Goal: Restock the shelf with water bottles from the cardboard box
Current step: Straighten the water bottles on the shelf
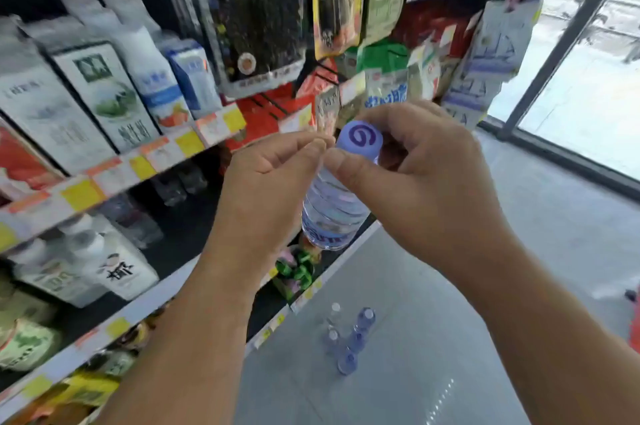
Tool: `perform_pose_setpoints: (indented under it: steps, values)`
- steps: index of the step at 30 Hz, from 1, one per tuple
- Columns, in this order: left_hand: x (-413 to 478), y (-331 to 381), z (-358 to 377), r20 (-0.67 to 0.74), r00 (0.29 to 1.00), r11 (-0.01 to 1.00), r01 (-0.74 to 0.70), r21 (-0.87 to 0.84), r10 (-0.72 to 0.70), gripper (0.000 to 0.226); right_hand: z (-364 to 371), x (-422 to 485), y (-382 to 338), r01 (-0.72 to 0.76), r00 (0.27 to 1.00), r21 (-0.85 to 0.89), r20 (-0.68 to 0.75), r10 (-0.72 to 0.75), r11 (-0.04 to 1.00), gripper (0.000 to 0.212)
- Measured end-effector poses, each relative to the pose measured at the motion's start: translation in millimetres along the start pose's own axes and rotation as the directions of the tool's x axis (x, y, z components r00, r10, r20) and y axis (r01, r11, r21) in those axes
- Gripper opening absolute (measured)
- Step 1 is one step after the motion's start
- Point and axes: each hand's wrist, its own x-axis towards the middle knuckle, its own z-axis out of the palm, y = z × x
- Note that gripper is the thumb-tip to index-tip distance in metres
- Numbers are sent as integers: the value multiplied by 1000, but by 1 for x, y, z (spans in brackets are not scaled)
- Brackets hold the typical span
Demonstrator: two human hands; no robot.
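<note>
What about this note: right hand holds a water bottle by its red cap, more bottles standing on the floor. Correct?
No. In the head view the cap is pale purple with a darker swirl, not red. The right hand does hold the water bottle by it, and more bottles stand on the floor.

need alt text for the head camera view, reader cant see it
A person's right hand grips a clear water bottle by its purple cap, the left hand pinched close beside the cap, in front of a shop shelf of drink cartons. Several more bottles stand on the grey floor below.
</note>
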Motion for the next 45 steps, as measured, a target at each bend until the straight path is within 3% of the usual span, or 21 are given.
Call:
perform_pose_setpoints:
  steps: [3,8,13,16,18,22,25,27,31,34,37,40,43,45]
  values:
    - [8,88,-31,-15,994,994,-108,-1,108,35,-30,52,-75,103,995,44,-13,-103,994,29]
    - [6,181,-79,-6,977,976,-213,-45,213,11,-55,116,-163,147,988,179,13,-152,973,32]
    - [-13,223,-121,68,971,972,-233,37,230,37,-56,151,-215,177,972,293,99,-214,940,36]
    - [-21,233,-140,42,986,981,-165,103,161,63,-49,159,-235,212,946,392,148,-289,895,38]
    - [-27,241,-146,38,989,975,-149,164,145,63,-44,163,-246,230,923,460,176,-341,858,39]
    - [-35,259,-146,-118,972,940,-158,301,201,44,-38,175,-264,213,879,596,229,-418,774,36]
    - [-34,265,-144,-224,942,922,-159,353,248,52,-31,179,-266,233,864,659,198,-464,715,21]
    - [-36,264,-138,-249,939,926,-142,349,238,59,-25,172,-257,194,889,693,175,-422,695,11]
    - [-35,251,-143,-353,906,931,-104,349,233,48,1,143,-226,-12,892,749,307,-331,662,45]
    - [-32,248,-162,-414,879,931,-82,355,235,38,27,126,-225,-162,832,790,431,-348,591,30]
    - [-36,260,-187,-453,853,918,-70,390,258,45,50,121,-239,-157,807,759,468,-360,632,45]
    - [-40,277,-221,-489,818,903,-81,422,302,58,73,116,-266,-48,809,648,472,-351,760,76]
    - [-43,291,-262,-521,790,901,-91,423,324,80,98,108,-306,27,800,625,454,-392,780,66]
    - [-43,299,-289,-534,784,899,-70,432,318,81,118,112,-335,56,821,623,416,-391,780,70]
